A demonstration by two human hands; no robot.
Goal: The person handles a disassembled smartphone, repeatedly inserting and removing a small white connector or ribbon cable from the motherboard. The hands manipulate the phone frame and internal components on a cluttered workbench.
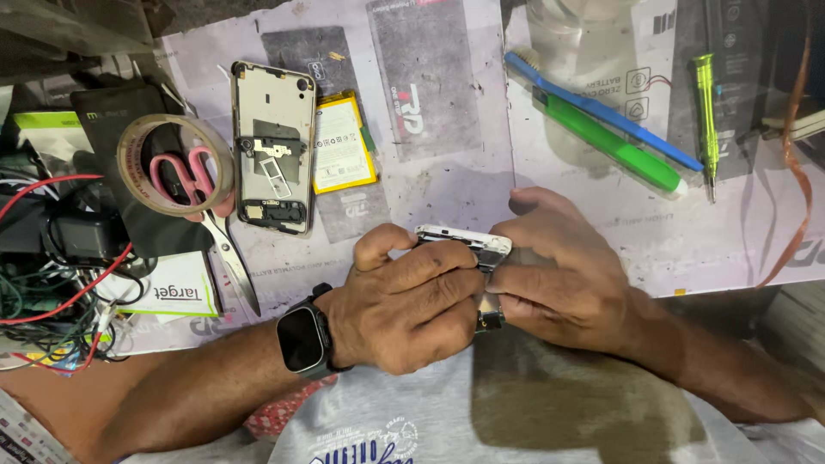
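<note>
1. Tape roll [175, 166], pink-handled scissors [203, 206]: we note these on the bench [447, 185], well left of our hands.
2. Phone frame [273, 146], yellow battery [343, 143]: beyond our left hand.
3. Left hand [404, 296]: closed around a silver phone part [464, 242].
4. Right hand [563, 271]: we grip the same part's other side.
5. Blue toothbrush [601, 110], green pen [610, 142], green screwdriver [706, 112]: beyond our right hand.

An opened phone frame [273, 146] lies beside a yellow battery [344, 143] near the desk's [447, 185] far edge; tape roll [174, 165] and scissors [206, 215] left; toothbrushes [614, 129] right.
</note>
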